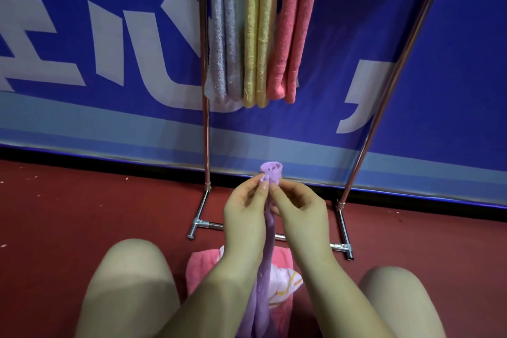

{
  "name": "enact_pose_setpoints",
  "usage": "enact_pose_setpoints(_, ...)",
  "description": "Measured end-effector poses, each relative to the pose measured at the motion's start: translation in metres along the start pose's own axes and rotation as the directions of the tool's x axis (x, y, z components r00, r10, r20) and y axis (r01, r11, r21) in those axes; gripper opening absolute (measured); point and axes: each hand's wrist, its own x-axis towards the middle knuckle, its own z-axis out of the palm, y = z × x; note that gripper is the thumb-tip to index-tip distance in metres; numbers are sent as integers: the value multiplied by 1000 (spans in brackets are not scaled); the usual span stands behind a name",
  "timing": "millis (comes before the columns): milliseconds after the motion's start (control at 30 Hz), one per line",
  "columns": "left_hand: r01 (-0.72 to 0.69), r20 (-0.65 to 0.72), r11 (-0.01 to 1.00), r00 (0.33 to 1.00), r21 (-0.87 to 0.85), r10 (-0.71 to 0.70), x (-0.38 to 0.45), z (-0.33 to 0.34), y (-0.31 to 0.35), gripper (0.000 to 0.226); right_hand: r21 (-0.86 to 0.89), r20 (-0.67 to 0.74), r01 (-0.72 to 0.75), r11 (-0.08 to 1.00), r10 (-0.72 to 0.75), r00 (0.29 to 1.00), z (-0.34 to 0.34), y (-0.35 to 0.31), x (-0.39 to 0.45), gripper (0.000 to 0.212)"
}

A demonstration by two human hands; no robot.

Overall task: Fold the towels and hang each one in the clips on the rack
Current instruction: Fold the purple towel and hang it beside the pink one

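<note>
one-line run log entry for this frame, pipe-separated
left hand + right hand: pinching purple towel top | rack: three towels hung | floor: pink towel waiting

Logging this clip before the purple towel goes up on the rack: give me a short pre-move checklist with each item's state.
1. Both hands grip the purple towel: left hand, right hand pinch its top. Ok.
2. Towel folded narrow: ok.
3. Free space on rack right of the pink towel: ok.
4. Free clip: cannot tell, clips out of frame.
5. Towel's lower end clear of the floor pile: cannot tell.
</note>
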Motion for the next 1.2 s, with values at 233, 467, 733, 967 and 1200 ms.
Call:
enact_pose_setpoints(233,-12,87,1000,996,-13,13,2,-9,14,22,67,100,22,998,-28,995,-3,-9,-4,23)
enact_pose_setpoints(467,107,456,992,881,59,-123,24,-23,44,20,75,331,-48,996,20,943,-35,-16,23,55)
enact_pose_setpoints(733,-42,595,987,802,155,-59,56,-6,112,21,67,434,150,986,-164,886,-38,-92,41,21)
enact_pose_setpoints(967,39,724,990,677,139,-128,68,14,152,68,5,403,324,946,-299,865,-30,-190,59,13)
enact_pose_setpoints(1200,7,681,949,694,316,-232,48,17,133,16,21,392,208,978,-200,898,-41,-237,83,8)
